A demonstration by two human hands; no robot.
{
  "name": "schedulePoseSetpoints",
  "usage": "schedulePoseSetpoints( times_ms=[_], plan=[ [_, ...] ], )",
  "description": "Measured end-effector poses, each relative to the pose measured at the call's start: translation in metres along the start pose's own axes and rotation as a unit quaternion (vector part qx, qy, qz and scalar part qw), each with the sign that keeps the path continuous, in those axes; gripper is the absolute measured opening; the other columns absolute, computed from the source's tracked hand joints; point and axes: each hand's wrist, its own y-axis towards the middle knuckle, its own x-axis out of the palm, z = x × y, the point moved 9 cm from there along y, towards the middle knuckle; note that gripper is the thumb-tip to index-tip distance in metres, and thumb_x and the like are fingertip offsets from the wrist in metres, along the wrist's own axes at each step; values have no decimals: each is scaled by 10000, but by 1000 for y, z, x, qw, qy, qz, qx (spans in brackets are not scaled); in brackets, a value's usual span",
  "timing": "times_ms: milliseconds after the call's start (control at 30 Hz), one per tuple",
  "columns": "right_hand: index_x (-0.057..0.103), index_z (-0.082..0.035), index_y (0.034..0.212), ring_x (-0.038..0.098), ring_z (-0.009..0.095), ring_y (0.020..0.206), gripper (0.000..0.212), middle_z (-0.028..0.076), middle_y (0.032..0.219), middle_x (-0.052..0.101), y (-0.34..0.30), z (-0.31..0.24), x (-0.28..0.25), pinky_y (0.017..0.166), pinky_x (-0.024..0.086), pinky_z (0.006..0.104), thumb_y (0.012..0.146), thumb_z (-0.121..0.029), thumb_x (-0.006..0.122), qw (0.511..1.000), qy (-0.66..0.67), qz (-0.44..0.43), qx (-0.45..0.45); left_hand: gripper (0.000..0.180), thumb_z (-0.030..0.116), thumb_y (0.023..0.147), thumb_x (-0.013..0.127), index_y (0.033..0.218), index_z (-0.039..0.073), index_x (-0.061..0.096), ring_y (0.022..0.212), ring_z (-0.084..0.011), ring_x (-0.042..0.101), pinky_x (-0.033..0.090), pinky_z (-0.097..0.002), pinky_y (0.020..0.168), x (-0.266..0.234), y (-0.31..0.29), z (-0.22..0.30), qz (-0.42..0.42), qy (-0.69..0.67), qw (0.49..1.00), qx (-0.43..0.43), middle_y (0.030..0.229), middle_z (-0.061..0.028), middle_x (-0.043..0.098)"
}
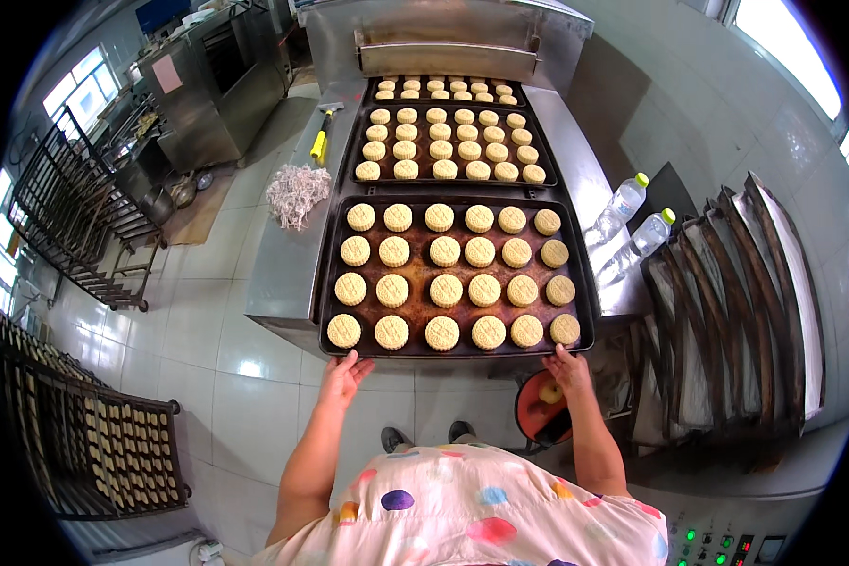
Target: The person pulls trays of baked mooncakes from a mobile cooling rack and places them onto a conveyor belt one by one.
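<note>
A large dark baking tray [418, 283] lies in front of me, set with rows of round, pale, patterned pastries [444, 251]. My left hand [345, 376] is at its near left corner, thumb against the rim and fingers reaching toward the underside. My right hand [569, 369] holds the near right corner in a similar way, its fingertips at the rim. How far the fingers go beneath the tray is hidden. Just beyond lies a second tray [423, 158] of the same pastries, and a third tray [372, 96] sits at the far end by the metal machine.
On the metal surface's left edge lie a bundle of whitish strings [297, 196] and a yellow-handled scraper [320, 144]. Two clear bottles [624, 203] stand at the right, near stacked trays [726, 302]. A red round container [528, 407] is below. Wheeled racks [85, 222] stand left.
</note>
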Motion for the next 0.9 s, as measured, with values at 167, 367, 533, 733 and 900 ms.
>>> schedulePoseSetpoints(
  times_ms=[167,367,533,733,900],
  plan=[
    [535,-56,975,590,110,674,195,-2,782,583,-6,-17,19,725,561,336,838,-129,654,1000,2,-15,-23,432,121,822,669,1146,47,392,976,-281,557,457,-463,934,-3,0,13,13,19,999,25,1067,-121,530],
    [536,-45,972,593,110,645,200,-3,739,581,-1,-20,29,707,564,323,843,-144,652,999,-18,-20,-20,440,141,824,674,1152,48,396,1023,-284,540,440,-487,947,5,3,17,9,23,999,28,1064,-132,533],
    [557,-67,914,590,121,682,144,2,753,577,11,-18,16,713,556,320,843,-150,650,999,-25,-9,-23,509,123,819,679,1209,48,361,1040,-299,539,434,-493,954,5,6,12,2,23,1000,15,1102,-125,523],
    [543,-82,990,598,128,706,191,-13,794,583,15,-17,16,713,551,319,849,-154,649,999,-31,-14,-27,527,125,816,683,1201,27,337,1044,-307,536,440,-493,956,5,7,9,-3,14,1000,25,1078,-130,514],
    [544,-80,988,597,158,812,207,13,848,585,14,-14,17,760,538,342,851,-195,648,999,-36,-13,-36,520,119,811,687,1174,5,333,1025,-317,550,443,-493,958,5,13,10,-7,9,1000,27,1073,-144,507]
  ],
)
